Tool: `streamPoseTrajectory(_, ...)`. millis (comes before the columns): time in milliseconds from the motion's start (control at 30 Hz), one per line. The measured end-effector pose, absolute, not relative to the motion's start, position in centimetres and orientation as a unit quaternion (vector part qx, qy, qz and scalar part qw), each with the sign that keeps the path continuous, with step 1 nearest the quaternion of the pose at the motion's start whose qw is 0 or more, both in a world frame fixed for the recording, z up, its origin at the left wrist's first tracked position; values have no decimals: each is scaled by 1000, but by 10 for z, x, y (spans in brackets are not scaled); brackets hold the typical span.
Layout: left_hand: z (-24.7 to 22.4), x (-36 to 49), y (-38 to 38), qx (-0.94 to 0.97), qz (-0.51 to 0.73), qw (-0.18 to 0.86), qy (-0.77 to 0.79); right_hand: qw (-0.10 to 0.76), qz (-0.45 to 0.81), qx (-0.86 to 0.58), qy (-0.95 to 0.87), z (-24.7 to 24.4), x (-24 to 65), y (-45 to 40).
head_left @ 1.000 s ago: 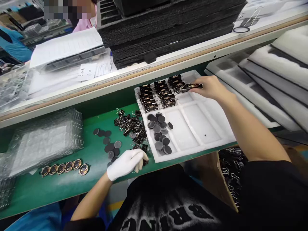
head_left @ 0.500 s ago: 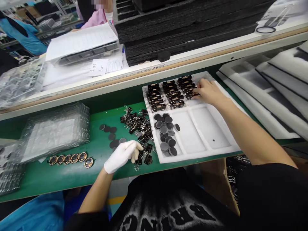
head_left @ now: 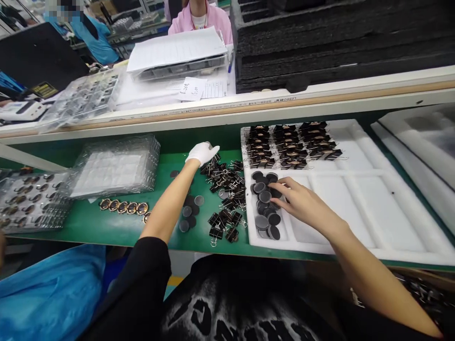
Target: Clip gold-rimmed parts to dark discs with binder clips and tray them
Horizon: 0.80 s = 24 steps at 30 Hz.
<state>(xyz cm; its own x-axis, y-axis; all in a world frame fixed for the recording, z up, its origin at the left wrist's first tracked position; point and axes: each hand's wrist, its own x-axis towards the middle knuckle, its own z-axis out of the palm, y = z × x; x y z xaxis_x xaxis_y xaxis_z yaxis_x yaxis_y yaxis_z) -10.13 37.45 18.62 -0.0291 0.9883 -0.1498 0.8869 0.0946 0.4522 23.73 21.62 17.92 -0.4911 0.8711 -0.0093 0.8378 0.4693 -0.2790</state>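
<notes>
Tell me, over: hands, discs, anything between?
Right hand at discs in tray. Gloved left hand at far end of clips. Clips lie between hands.

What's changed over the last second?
The right hand released the clip it held, apparently at the near end of the right-hand clip column, and came back to the dark discs in the white tray. The left hand reached farther out, to the far end of the loose clips. The gold-rimmed pieces stayed put.

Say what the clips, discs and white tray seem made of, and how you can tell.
Clips: probably metal, black bodies with shiny, wire-like handles. Discs: perhaps plastic or glass, dark with some faint sheen; unclear. Tray: likely foam, matte white with soft, rounded edges.
</notes>
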Motion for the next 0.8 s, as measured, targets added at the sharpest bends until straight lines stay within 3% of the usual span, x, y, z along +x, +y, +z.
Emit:
streamPoseTrajectory(167,170,-97,384,671,151,285,668,122,188,-525,-821,173,256,221)
streamPoseTrajectory(433,181,-123,324,656,180,370,633,196,272,-538,-774,148,278,222)
streamPoseTrajectory(700,184,-144,245,652,270,147,693,206,182,-589,-760,164,275,213)
streamPoseTrajectory(800,171,-139,230,670,248,152,683,215,171,-596,-754,171,263,211)
